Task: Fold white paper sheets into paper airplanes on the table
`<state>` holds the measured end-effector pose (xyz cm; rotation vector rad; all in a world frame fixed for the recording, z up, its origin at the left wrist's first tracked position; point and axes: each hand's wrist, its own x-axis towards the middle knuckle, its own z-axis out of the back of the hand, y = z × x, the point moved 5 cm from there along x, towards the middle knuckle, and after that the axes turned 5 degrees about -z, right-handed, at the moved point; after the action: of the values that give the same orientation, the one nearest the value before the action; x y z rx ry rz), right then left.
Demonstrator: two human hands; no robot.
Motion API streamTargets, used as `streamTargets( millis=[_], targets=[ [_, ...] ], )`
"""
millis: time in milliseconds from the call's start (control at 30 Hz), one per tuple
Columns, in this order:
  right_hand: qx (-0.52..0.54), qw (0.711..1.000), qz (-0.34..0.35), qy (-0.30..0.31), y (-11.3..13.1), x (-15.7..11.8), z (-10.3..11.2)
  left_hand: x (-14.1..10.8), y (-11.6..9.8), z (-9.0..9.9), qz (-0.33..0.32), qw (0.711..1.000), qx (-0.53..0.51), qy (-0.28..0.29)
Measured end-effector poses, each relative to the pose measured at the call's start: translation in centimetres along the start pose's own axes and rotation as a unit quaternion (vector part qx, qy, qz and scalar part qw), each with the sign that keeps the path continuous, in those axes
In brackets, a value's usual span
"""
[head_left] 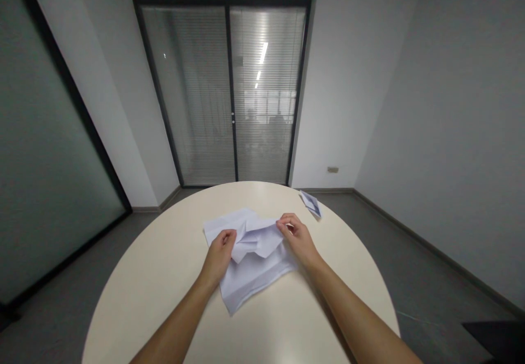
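A creased, partly folded white paper (262, 238) is held up between my two hands. My left hand (221, 252) pinches its left side, and my right hand (297, 238) grips its upper right corner between thumb and fingers. Beneath it, more white paper (250, 285) lies spread on the round cream table (164, 276); whether the two are separate sheets I cannot tell.
A small folded paper (311, 204) rests near the table's far right edge. Beyond the table stand glass doors (233, 96) with blinds. A dark object (496, 339) shows at the lower right, past the table edge.
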<state>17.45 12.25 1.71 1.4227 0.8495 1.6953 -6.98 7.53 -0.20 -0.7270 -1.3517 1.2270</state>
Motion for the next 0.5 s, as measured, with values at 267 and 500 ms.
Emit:
streamTargets(
  millis=[267,500],
  targets=[
    [0.074,0.990,-0.118,-0.033,-0.5,0.2,0.2,-1.8,-1.4,-0.9,-0.067,0.988,0.115,0.084],
    [0.079,0.988,-0.119,-0.054,-0.7,0.2,0.4,-2.8,-3.8,-0.8,-0.129,0.980,0.117,0.097]
  ],
)
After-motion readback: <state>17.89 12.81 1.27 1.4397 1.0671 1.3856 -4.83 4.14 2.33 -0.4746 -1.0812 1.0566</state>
